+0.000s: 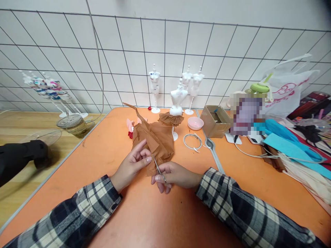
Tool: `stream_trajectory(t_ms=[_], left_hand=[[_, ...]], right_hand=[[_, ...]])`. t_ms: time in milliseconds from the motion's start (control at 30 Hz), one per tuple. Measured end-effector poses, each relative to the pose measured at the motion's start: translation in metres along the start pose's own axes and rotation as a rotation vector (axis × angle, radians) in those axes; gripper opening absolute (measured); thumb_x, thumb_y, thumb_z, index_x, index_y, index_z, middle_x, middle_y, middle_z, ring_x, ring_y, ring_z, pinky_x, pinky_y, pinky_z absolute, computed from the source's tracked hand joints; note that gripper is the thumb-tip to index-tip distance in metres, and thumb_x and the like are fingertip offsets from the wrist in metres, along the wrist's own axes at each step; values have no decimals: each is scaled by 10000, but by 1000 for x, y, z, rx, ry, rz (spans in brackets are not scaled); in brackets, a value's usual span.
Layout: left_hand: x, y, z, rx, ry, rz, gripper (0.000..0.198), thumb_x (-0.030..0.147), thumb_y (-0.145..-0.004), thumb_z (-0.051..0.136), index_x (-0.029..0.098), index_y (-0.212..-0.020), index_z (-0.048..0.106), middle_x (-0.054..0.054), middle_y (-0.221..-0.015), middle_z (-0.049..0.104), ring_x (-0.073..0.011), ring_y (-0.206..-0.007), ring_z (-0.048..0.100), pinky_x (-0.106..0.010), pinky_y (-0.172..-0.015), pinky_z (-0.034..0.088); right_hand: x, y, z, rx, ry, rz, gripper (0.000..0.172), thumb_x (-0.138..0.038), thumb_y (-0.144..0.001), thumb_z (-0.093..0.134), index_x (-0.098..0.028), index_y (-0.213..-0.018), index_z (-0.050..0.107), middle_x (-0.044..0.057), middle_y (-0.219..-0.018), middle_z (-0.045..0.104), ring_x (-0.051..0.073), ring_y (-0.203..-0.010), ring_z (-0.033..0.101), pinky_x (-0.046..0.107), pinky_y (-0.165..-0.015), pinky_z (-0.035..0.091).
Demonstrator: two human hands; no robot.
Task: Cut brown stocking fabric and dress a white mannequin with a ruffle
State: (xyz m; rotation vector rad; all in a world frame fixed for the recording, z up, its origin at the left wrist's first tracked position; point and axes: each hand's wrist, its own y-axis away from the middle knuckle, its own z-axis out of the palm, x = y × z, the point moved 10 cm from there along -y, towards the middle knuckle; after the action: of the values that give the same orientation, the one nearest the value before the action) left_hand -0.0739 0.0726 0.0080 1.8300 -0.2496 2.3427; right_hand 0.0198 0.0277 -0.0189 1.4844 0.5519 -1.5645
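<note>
A crumpled sheet of brown tissue paper (155, 137) lies on the orange table (144, 213) in front of me. My left hand (133, 163) pinches its near edge between thumb and fingers. My right hand (174, 174) grips small metal scissors (157, 168), fingers through the loops, with the blades pointing up into the paper beside my left fingertips. Just behind stands a small white mannequin (177, 103) wearing a brown paper ruffle skirt (171, 119).
Several more white mannequins (192, 86) stand by the grid wall. A pink bowl (195, 123), a wire ring (192, 141) and a cardboard box (215, 120) sit to the right, with blue paper (287, 143) beyond. A glass jar (73, 125) and a black object (20, 156) are on the left.
</note>
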Motion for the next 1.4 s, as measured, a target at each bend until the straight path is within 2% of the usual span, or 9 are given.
stream_trajectory(t_ms=[167, 400, 500, 600, 700, 833, 1000, 1167, 1400], left_hand=[[-2, -1, -1, -19, -73, 4, 694, 237, -796, 740, 268, -1415, 427, 33, -769, 589, -119, -711, 526, -259, -711, 397], [0, 0, 0, -15, -54, 17, 693, 237, -805, 731, 266, -1424, 419, 31, -773, 580, -114, -691, 527, -257, -693, 399], [1, 1, 2, -13, -47, 21, 706, 250, -797, 741, 273, -1425, 420, 36, -760, 579, -111, -680, 524, -251, -681, 398], [-2, 1, 5, -55, -57, 0, 739, 252, -795, 744, 267, -1445, 392, 35, -751, 576, -111, -668, 523, -253, -672, 400], [-5, 0, 7, -97, -67, -14, 780, 261, -805, 729, 251, -1478, 334, 25, -767, 573, -123, -686, 533, -264, -675, 400], [-4, -1, 6, -97, -82, 9, 771, 271, -829, 701, 256, -1489, 303, 26, -771, 560, -124, -694, 529, -267, -677, 393], [-6, 0, 11, -142, -82, 0, 772, 279, -826, 703, 262, -1488, 306, 15, -786, 575, -132, -702, 538, -268, -671, 398], [-5, 0, 11, -131, -67, 1, 752, 273, -835, 696, 256, -1483, 315, 14, -791, 579, -124, -688, 536, -257, -651, 398], [-7, 1, 13, -167, -43, -11, 733, 238, -837, 691, 262, -1474, 329, 18, -776, 573, -133, -707, 549, -262, -663, 401]], right_hand=[[-6, 1, 3, -25, 15, -19, 447, -549, -786, 648, -126, -923, 604, -3, -692, 561, 97, -592, 511, 210, -500, 443], [-6, 0, -1, 29, 7, -51, 386, -507, -783, 663, -128, -812, 596, -27, -571, 539, 79, -491, 489, 195, -461, 405], [-4, 0, 0, 4, -11, -49, 409, -520, -781, 665, -123, -859, 611, -14, -600, 563, 87, -514, 512, 203, -475, 434], [-5, 1, 2, -15, -26, -39, 448, -547, -783, 653, -124, -924, 620, -11, -644, 562, 86, -530, 484, 227, -484, 477], [-5, 1, 0, 12, -38, -31, 445, -551, -772, 659, -119, -868, 615, -26, -605, 537, 69, -494, 442, 225, -482, 474], [-4, 0, -3, 50, -32, -19, 424, -527, -746, 694, -117, -806, 603, -37, -550, 525, 73, -472, 477, 214, -476, 446], [-5, 0, 1, 2, -48, -26, 414, -524, -768, 676, -123, -839, 602, -18, -623, 567, 75, -502, 500, 221, -498, 464], [-2, -1, -2, 6, -37, -48, 372, -481, -779, 684, -119, -813, 608, -30, -561, 546, 75, -473, 502, 196, -474, 404], [-2, 0, 1, -22, -34, -14, 393, -490, -785, 671, -116, -896, 626, -11, -637, 593, 78, -491, 521, 222, -509, 456]])
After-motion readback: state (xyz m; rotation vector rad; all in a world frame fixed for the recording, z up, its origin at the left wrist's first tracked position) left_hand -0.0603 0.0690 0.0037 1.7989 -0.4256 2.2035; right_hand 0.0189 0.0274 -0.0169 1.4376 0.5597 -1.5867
